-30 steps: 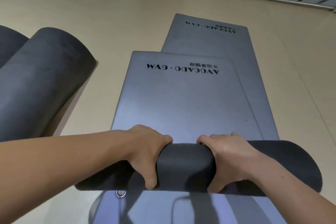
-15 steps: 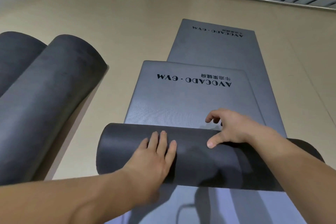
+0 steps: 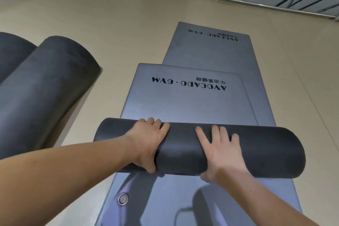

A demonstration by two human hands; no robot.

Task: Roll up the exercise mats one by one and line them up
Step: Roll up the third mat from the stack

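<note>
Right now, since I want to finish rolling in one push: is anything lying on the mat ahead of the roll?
Nothing visible does. The flat stretch of mat beyond the roll is bare apart from its printed lettering, all the way to its far edge.

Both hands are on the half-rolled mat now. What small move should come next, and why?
Probably push the roll forward by one turn. The left hand and right hand both lie on it, and a flat stretch of the same mat, with its printed logo, is not yet rolled.
</note>
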